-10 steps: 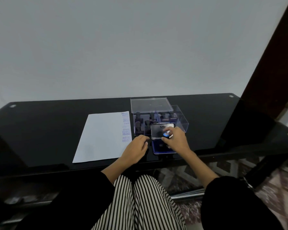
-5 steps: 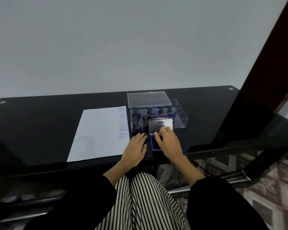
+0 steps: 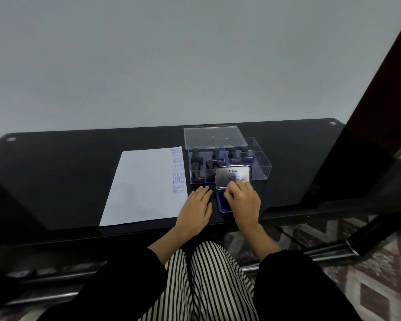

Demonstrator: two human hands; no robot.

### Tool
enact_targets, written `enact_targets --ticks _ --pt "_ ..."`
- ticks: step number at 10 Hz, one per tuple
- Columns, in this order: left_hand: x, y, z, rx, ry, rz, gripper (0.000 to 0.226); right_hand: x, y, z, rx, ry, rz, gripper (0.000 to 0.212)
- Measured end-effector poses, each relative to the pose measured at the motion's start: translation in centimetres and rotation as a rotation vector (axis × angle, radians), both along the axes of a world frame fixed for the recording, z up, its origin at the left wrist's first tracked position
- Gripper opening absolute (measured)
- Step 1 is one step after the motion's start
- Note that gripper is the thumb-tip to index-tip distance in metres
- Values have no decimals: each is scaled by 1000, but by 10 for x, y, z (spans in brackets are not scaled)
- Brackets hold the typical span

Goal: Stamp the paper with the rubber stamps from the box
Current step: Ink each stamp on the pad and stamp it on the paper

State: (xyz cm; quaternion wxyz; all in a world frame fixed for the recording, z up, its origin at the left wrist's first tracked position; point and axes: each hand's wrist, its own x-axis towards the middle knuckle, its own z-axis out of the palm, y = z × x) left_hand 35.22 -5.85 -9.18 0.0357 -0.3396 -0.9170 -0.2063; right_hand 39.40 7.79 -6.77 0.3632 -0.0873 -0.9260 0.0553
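Against box near side: ink pad, lid propped up, presumably for inking; right hand over pad, fingers curled at lid base, cannot tell what they hold; left hand flat on surface, fingers straight, likely steadying; paper left of box; rubber stamps inside.

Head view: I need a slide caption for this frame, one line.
Right hand on the open ink pad, left hand flat on the black table beside the stamped paper.

head view | worn on person's head | faces forward-down | near table | single view
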Motion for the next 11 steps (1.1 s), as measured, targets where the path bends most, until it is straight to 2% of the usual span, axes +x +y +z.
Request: enact_targets --ticks 4,7,9,10,11 --pt "-2 0 -1 -2 -6 2 47 -19 9 2 -24 -11 20 33" --pt "-1 0 0 10 -16 1 47 4 5 -20 59 227 39 24" --pt "-2 0 -1 10 -12 2 47 -14 5 -9 -88 85 32 32" --pt "-1 0 -1 -2 -12 2 47 -15 5 -9 -95 74 34 33" --pt "-1 0 0 -4 -14 0 47 -4 6 -16 -14 156 24 26"
